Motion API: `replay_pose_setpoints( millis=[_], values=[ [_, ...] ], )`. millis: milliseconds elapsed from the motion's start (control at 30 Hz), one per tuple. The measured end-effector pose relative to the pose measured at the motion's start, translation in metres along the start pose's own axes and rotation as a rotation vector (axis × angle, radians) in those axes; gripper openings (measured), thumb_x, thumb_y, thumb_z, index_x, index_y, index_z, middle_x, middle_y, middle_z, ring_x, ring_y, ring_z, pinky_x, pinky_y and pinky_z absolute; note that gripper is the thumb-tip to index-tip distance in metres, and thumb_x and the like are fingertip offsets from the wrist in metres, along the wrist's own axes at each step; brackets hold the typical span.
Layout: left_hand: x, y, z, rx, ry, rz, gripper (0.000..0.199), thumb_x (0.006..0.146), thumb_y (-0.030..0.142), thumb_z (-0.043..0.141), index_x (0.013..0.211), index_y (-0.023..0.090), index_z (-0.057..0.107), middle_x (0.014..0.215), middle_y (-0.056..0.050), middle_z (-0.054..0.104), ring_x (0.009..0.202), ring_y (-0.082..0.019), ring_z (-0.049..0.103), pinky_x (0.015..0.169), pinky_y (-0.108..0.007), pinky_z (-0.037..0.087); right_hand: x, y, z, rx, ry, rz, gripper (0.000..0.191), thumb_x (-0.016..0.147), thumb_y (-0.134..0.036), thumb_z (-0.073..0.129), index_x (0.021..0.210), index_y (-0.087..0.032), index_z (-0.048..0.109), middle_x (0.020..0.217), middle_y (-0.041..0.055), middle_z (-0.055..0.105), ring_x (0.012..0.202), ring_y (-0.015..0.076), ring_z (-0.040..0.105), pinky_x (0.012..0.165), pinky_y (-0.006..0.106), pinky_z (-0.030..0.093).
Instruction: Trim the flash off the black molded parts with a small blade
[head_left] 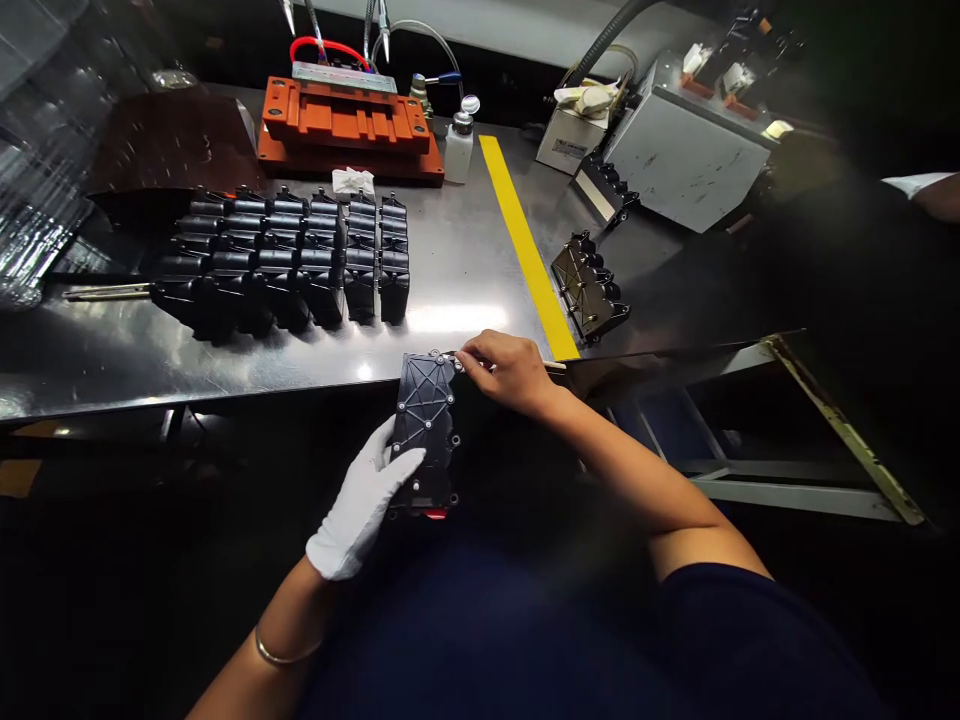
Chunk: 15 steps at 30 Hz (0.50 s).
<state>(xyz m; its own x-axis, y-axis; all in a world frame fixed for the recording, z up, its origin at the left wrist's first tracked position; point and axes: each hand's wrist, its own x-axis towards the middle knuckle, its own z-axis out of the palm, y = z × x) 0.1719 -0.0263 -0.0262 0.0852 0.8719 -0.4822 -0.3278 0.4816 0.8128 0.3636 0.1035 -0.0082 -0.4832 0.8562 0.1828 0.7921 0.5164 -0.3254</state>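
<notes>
Left hand (361, 495) clasps the part (427, 400), best held steady, as the right hand (511, 368) pinches a slim tool (556, 366) near its corner!

An orange fixture (346, 120) stands at the rear edge of the metal tabletop (450, 255); a red hose (330, 43) arches behind it. A white dispenser bottle (458, 158) stands just right of the fixture, and a crumpled white wipe (352, 182) lies before it. Yellow tape (525, 240) runs obliquely to the front edge. Toward the right rear corner, a small carton (568, 140) carrying pale cloth (592, 98) sits beside a grey metal enclosure (679, 150).
</notes>
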Motion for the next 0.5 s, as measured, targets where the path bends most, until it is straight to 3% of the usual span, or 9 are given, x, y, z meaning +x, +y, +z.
replay_pose_setpoints(
  millis=[267, 500],
  values=[
    [0.001, -0.004, -0.002, -0.027, -0.017, 0.0, 0.077, 0.075, 0.04, 0.074, 0.14, 0.012, 0.044, 0.122, -0.016, 0.067, 0.112, -0.033, 0.063, 0.097, -0.047, 0.049, -0.008, 0.002, 0.005, -0.023, 0.043, -0.036, 0.029, 0.094, -0.034, 0.048, 0.082, -0.018, 0.068, 0.079, 0.0056, 0.07, 0.07, 0.0146, 0.059, 0.064, 0.026, 0.035],
    [0.001, -0.003, -0.002, -0.021, -0.02, -0.001, 0.076, 0.074, 0.04, 0.075, 0.139, 0.014, 0.047, 0.123, -0.015, 0.067, 0.109, -0.031, 0.064, 0.095, -0.045, 0.05, -0.006, 0.007, 0.012, -0.061, 0.194, -0.102, 0.027, 0.093, -0.031, 0.051, 0.076, -0.018, 0.066, 0.071, 0.0038, 0.068, 0.065, 0.0136, 0.058, 0.06, 0.025, 0.034]
  ],
)
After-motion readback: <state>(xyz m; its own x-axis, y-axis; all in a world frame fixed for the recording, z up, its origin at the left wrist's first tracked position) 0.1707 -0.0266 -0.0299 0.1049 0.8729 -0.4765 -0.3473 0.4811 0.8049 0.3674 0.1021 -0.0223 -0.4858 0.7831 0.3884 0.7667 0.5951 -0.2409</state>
